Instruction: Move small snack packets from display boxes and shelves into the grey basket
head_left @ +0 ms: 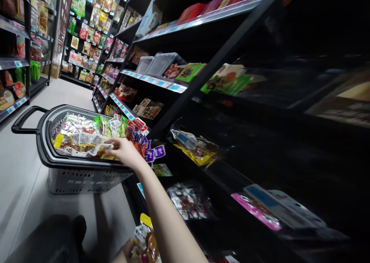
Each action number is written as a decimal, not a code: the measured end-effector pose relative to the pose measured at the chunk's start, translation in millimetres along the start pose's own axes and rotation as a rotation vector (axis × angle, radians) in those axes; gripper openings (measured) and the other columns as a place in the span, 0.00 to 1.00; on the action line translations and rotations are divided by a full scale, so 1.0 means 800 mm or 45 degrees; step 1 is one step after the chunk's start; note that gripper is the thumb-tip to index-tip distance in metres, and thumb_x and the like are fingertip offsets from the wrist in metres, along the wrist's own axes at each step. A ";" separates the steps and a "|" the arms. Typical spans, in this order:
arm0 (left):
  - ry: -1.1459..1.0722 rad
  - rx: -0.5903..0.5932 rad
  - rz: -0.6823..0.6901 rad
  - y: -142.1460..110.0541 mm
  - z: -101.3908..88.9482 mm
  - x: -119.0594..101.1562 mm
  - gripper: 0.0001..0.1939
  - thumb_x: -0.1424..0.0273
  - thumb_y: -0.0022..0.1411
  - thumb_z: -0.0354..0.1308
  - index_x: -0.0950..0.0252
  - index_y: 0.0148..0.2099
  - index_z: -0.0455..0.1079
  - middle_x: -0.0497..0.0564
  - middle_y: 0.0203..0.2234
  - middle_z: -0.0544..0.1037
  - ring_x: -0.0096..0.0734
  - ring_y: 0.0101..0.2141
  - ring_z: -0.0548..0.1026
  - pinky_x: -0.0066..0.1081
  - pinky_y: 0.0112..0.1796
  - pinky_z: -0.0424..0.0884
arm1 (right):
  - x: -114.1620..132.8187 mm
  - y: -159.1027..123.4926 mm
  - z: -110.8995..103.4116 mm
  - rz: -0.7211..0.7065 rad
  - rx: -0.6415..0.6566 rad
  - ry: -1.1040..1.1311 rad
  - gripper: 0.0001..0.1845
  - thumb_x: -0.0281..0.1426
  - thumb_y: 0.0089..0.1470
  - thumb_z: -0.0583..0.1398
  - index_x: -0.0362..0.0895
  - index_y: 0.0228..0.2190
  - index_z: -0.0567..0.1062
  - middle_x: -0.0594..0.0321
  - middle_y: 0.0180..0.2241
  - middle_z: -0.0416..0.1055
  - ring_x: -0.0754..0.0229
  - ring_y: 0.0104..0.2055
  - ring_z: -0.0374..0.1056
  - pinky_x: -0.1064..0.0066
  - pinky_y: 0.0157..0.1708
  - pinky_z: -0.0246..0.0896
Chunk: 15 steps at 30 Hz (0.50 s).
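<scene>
My right hand (125, 151) reaches out over the near rim of a grey and black shopping basket (83, 176). The basket is heaped with several snack packets (83, 134). The fingers are curled and pinch the edge of a pale snack packet (100, 148) on top of the heap. My left hand (126, 251) is only partly in view at the bottom edge. It is closed on a clear snack packet with a yellow top (146, 240), held just below my right forearm.
The basket stands on the pale floor (20, 178) of a shop aisle, its black handle (24, 118) pointing left. Dark shelves (179, 87) with packets and price tags run along the right. More stocked shelves stand at the left and far end.
</scene>
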State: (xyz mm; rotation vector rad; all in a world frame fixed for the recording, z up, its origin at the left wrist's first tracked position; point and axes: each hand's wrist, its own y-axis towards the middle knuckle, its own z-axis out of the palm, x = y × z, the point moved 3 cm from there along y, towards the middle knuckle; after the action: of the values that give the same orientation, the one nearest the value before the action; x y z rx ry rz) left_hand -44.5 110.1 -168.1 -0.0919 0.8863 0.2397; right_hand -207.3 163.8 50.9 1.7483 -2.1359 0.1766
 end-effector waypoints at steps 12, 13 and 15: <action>-0.345 -0.254 -0.148 -0.008 -0.003 0.014 0.36 0.52 0.33 0.67 0.64 0.45 0.66 0.54 0.34 0.75 0.44 0.41 0.72 0.40 0.46 0.64 | 0.031 -0.037 0.000 -0.244 -0.270 -0.044 0.08 0.28 0.52 0.55 0.43 0.28 0.74 0.61 0.31 0.73 0.62 0.35 0.66 0.73 0.36 0.57; -0.329 -0.257 -0.216 -0.014 -0.001 0.004 0.35 0.54 0.37 0.66 0.64 0.47 0.65 0.55 0.35 0.74 0.42 0.38 0.73 0.40 0.44 0.66 | 0.025 -0.056 -0.014 -0.202 -0.372 0.065 0.08 0.30 0.53 0.54 0.43 0.29 0.74 0.62 0.32 0.73 0.63 0.35 0.66 0.73 0.37 0.57; -0.277 -0.208 -0.361 -0.025 0.003 -0.014 0.35 0.54 0.44 0.62 0.61 0.53 0.59 0.56 0.39 0.73 0.41 0.30 0.75 0.42 0.33 0.71 | 0.005 -0.107 -0.041 -0.033 -0.579 0.293 0.10 0.33 0.53 0.54 0.43 0.29 0.73 0.63 0.29 0.72 0.63 0.32 0.66 0.74 0.33 0.58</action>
State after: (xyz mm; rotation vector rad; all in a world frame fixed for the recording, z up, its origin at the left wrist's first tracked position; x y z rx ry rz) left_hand -44.3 89.2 -158.0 -0.3346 0.6272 0.0549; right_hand -118.5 151.7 70.6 1.4154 -1.8129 -0.1048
